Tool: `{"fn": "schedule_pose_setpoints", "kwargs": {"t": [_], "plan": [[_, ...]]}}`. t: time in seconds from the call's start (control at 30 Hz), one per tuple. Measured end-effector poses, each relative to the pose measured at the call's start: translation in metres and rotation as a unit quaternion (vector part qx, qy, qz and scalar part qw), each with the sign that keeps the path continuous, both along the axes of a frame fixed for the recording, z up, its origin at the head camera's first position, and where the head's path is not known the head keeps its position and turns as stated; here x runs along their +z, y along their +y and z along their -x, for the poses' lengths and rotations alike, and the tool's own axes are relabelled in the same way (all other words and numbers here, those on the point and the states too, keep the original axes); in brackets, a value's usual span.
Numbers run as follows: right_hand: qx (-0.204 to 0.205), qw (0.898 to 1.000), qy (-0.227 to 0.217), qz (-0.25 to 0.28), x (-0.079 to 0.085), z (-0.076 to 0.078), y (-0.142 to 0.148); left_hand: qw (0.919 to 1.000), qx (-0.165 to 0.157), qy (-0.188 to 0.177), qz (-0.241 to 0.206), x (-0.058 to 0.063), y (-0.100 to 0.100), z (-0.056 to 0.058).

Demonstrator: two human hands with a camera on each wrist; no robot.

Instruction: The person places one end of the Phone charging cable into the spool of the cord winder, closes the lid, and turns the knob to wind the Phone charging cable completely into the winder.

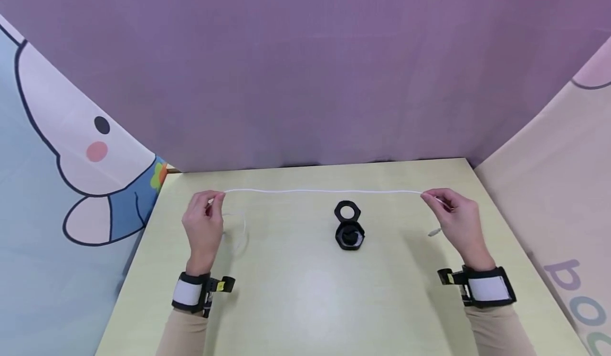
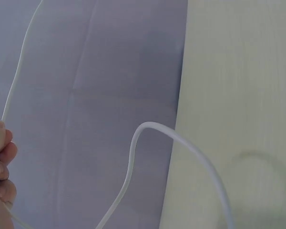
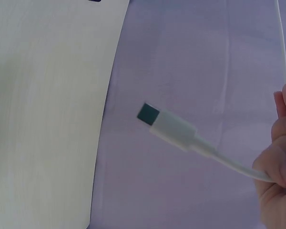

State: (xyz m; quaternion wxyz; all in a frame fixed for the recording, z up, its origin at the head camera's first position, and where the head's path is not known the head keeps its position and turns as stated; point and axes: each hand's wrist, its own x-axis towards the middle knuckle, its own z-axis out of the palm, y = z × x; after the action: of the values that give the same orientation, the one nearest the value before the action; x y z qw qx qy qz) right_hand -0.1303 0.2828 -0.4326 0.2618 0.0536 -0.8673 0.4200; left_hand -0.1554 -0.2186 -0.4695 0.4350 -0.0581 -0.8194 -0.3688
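Note:
A white charging cable (image 1: 305,190) stretches nearly straight across the head view, held up above the table between both hands. My left hand (image 1: 204,227) pinches it between thumb and fingers at the left, and a loose loop of the cable (image 2: 200,152) hangs beside that hand in the left wrist view. At the other side my right hand (image 1: 459,223) pinches the cable too. Its short end sticks out past the right palm, with a USB-C style plug (image 3: 175,130) pointing away from the fingers. The far end of the cable on the left is hidden.
On the table (image 1: 296,303), below the cable, lies a small black hexagonal holder (image 1: 350,236) with its ring-shaped flap folded out towards the back. A purple cloth wall (image 1: 305,80) rises at the back edge, with printed cloth panels (image 1: 95,186) on either side.

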Motion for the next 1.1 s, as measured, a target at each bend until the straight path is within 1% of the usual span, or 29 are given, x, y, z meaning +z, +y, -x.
{"fn": "schedule_pose_setpoints", "kwargs": {"t": [0.17,0.3,0.43,0.53,0.63,0.8,0.93,1.0,1.1], "plan": [[0.002,1.0,0.021,0.013,0.001,0.0,-0.007,0.9998,-0.009,-0.008,0.014,-0.007,0.003,-0.004],[0.013,0.999,0.048,0.021,0.001,0.0,-0.014,0.9988,-0.02,-0.019,0.039,-0.013,0.006,-0.009],[0.034,0.996,0.077,0.015,0.0,0.001,-0.024,0.9952,-0.022,-0.049,0.081,-0.019,0.01,-0.012],[0.055,0.993,0.1,0.006,-0.002,0.002,-0.033,0.9901,-0.019,-0.077,0.115,-0.026,0.015,-0.014],[0.074,0.99,0.118,0.0,-0.004,0.003,-0.042,0.9849,-0.017,-0.104,0.137,-0.034,0.021,-0.016],[0.107,0.985,0.134,-0.003,-0.006,0.004,-0.058,0.9797,-0.008,-0.154,0.128,-0.048,0.033,-0.02],[0.131,0.982,0.137,0.003,-0.008,0.003,-0.071,0.9717,-0.003,-0.201,0.124,-0.057,0.045,-0.023],[0.141,0.981,0.135,0.006,-0.009,0.003,-0.078,0.969,-0.005,-0.21,0.13,-0.06,0.052,-0.025],[0.157,0.978,0.136,0.011,-0.012,0.001,-0.088,0.971,-0.016,-0.196,0.137,-0.062,0.064,-0.026]]}}
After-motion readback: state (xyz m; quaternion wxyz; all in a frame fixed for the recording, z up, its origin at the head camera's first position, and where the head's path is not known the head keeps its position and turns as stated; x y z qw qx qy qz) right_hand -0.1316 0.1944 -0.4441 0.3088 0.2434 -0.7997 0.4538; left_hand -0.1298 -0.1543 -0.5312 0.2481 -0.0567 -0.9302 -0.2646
